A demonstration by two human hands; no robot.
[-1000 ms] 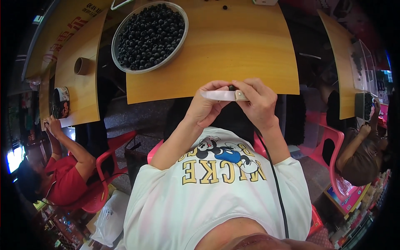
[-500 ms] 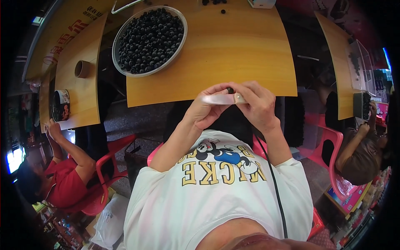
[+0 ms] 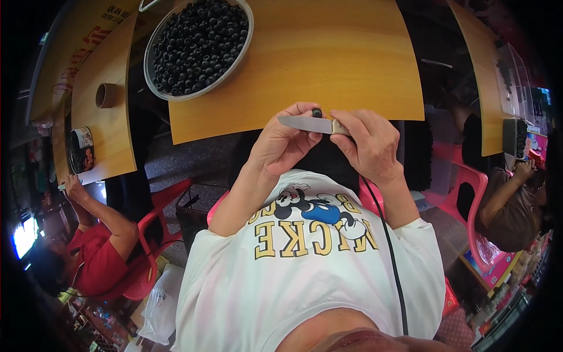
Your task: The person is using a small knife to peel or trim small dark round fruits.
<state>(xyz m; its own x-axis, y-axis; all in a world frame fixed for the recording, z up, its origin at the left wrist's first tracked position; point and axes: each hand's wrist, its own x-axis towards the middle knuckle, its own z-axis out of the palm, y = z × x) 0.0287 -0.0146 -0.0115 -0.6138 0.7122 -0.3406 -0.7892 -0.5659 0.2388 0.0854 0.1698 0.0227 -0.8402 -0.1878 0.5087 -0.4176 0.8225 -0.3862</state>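
right hand (image 3: pixel 369 146) grip closed on knife (image 3: pixel 308 124) handle, mostly hidden | left hand (image 3: pixel 284 144) pinching small dark berry (image 3: pixel 316 112) above blade, half covered

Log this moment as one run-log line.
left hand: pinches small dark fruit against knife blade | right hand: grips knife handle | bowl of dark fruit: on wooden table, apart from hands

Sat among yellow wooden tables (image 3: pixel 328 64), red plastic chairs (image 3: pixel 469 182), grey tiled floor (image 3: pixel 187 158), lit screen (image 3: pixel 23 234) glowing far left.
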